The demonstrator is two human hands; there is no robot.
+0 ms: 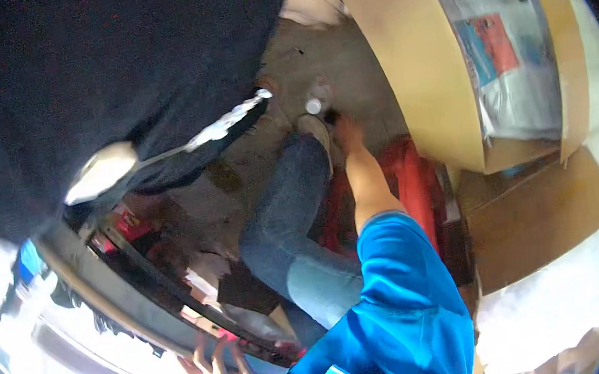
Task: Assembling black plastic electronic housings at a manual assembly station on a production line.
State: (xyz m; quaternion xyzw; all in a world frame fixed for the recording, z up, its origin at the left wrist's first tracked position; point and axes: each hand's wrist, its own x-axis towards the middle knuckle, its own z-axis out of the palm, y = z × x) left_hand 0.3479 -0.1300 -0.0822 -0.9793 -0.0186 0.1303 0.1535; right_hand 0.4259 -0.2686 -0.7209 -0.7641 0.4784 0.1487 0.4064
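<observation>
My right hand (348,135) reaches down to the floor beside my shoe (313,127); it is blurred, and its fingers cannot be made out. A small dark thing (332,117) shows at its fingertips, too smeared to name or to say whether it is held. Just past it is a clear plastic bottle (320,96) with a white cap (313,106). At the lower left, my left hand (224,364) is open with its fingers apart, by the edge of a grey bench (114,292). Nothing shows in that hand.
A large cardboard box (402,47) with plastic-wrapped contents stands at the right, one flap (543,220) hanging open. Red cloth or plastic (419,187) lies below my right forearm. Black fabric (92,78) fills the upper left. Beneath the bench edge lie loose papers (203,285) and clutter.
</observation>
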